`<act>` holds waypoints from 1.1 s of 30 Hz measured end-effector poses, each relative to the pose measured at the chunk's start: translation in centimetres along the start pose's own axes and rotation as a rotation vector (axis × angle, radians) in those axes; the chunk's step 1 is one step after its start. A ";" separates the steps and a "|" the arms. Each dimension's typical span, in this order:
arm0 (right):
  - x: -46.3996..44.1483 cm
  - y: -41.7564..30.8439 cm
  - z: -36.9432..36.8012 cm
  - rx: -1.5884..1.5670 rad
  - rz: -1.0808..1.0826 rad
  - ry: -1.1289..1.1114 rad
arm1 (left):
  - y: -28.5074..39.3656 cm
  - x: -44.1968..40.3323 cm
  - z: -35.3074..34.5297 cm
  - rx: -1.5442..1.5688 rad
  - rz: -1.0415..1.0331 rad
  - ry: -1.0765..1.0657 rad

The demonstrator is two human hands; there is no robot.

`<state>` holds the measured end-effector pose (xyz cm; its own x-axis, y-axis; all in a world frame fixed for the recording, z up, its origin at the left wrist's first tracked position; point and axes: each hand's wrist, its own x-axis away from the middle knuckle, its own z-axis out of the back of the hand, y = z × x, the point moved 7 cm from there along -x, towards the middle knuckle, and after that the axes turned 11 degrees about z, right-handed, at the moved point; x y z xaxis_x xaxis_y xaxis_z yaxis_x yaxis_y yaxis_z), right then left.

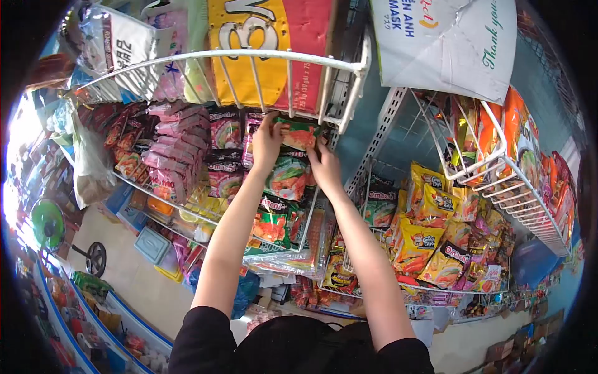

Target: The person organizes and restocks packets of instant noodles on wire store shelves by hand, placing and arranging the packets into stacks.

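Note:
Both my arms reach up to a wire shelf of noodle packets. My left hand (pixel 267 144) is at the left end of a green and red packet (pixel 299 134), its fingers bent against it. At the packet's right end, my right hand (pixel 324 163) presses with its fingertips. The packet lies on top of a stack, just under the upper basket's wire edge. Below it are another green packet (pixel 288 176) and a green and red Omachi packet (pixel 271 225). Purple Omachi packets (pixel 224 131) stand to the left, beside a pile of pink packets (pixel 174 149).
A white wire basket (pixel 218 55) holding a large yellow and red carton (pixel 268 37) hangs above my hands. Another wire basket (pixel 529 187) juts out at the right. Yellow noodle packets (pixel 416 244) fill a lower right shelf. A green fan (pixel 47 223) is at far left.

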<state>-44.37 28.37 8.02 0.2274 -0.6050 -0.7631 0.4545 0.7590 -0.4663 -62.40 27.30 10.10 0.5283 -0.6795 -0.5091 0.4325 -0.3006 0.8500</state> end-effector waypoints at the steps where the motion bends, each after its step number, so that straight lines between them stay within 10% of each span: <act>1: -0.1 -0.2 0.1 0.034 0.040 -0.006 | 0.1 0.0 0.0 -0.048 -0.019 0.005; 5: 1.2 0.7 3.1 -0.127 -0.132 0.050 | 2.0 0.2 0.5 -0.381 0.005 -0.045; 7: 3.2 0.6 7.3 -0.011 -0.079 0.216 | 4.7 2.6 1.6 -0.401 -0.366 0.256; 13: 12.5 12.6 12.6 -0.122 -0.425 0.469 | 10.8 13.1 -6.5 -0.148 -0.498 -0.212; 17: 15.9 14.3 13.8 0.162 -0.493 0.283 | 6.6 19.1 -17.4 -0.570 -0.456 -0.529; 24: 18.1 11.4 12.9 0.556 -0.477 0.041 | 4.2 22.1 -24.8 -1.051 -0.673 -0.455; 33: 18.9 13.0 12.9 0.508 -0.606 0.089 | 4.0 22.2 -23.6 -0.767 -0.512 -0.479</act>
<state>-23.05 23.72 -6.64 -0.2445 -0.8398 -0.4847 0.8192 0.0885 -0.5667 -31.75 26.83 -0.97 -0.1228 -0.8355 -0.5355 0.9606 -0.2356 0.1473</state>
